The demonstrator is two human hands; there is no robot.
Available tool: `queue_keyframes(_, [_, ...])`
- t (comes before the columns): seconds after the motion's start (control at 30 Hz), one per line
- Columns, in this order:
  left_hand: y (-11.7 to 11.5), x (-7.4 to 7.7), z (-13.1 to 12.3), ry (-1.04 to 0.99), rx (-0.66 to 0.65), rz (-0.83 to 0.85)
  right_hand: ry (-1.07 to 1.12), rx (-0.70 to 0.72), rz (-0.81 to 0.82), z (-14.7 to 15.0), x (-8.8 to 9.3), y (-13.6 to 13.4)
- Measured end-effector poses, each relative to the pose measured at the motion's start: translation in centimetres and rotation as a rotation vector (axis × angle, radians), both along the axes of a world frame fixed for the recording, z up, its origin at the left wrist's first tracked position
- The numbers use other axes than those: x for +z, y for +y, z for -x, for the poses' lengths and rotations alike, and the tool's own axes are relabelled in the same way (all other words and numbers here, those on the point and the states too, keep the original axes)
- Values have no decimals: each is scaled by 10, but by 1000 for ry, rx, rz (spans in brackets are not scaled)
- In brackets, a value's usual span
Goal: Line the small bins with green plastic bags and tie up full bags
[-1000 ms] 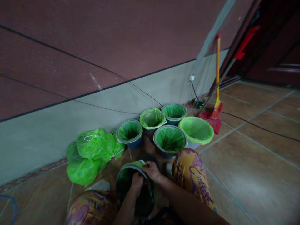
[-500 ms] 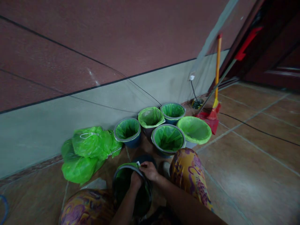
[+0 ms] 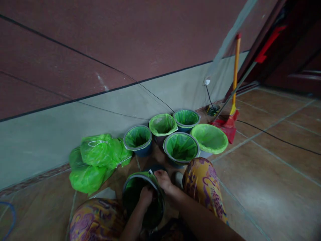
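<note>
A dark trash bin (image 3: 124, 194) tilts between my knees, its mouth facing me. A strip of green trash bag (image 3: 152, 176) shows along its upper rim. My left hand (image 3: 146, 194) reaches inside the bin near the right inner wall; its fingers are lost in shadow. Outside that rim, my right hand (image 3: 163, 180) is closed on the bag's edge, close to a small white drawstring end (image 3: 150, 172). Just beyond stand several bins lined with green bags, among them a blue one (image 3: 142, 152) and a grey-rimmed one (image 3: 181, 134).
Filled green trash bags (image 3: 100, 154) lie by the wall at left. A red dustpan (image 3: 227, 129) and a yellow-handled broom (image 3: 236, 72) lean at right. A black cable (image 3: 276, 131) crosses the tiles. A blue loop (image 3: 12, 214) lies at lower left.
My right hand has shifted slightly right and up along the rim. My left hand stays inside the bin, a little further right. The whole view has moved slightly.
</note>
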State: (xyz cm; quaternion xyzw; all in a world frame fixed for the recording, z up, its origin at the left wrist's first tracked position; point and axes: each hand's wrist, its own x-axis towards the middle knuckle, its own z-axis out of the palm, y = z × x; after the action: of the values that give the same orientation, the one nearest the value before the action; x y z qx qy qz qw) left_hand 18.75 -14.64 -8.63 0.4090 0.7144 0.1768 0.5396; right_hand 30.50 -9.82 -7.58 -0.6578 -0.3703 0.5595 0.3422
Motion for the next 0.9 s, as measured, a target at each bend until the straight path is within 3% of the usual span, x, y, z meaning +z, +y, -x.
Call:
queue_keyframes(0.2, [-15,31,9,0,56,-44,-129,89,31,-16,9,0])
queue_keyframes(0.37, [-27,51,-5,-5,-99,-186,7,197,-8,-14,12,-10])
queue_keyframes(0.53, [-27,49,-22,197,-176,-240,73,216,-11,-8,6,-11])
queue_keyframes(0.73, [-15,41,-33,176,-175,-236,-42,171,4,-11,3,-2])
queue_keyframes(0.8, [-13,39,-33,80,-115,-215,-45,187,30,-13,4,-1])
queue_keyframes(0.9, [-15,38,-23,-121,85,-106,-56,278,70,-17,8,-2])
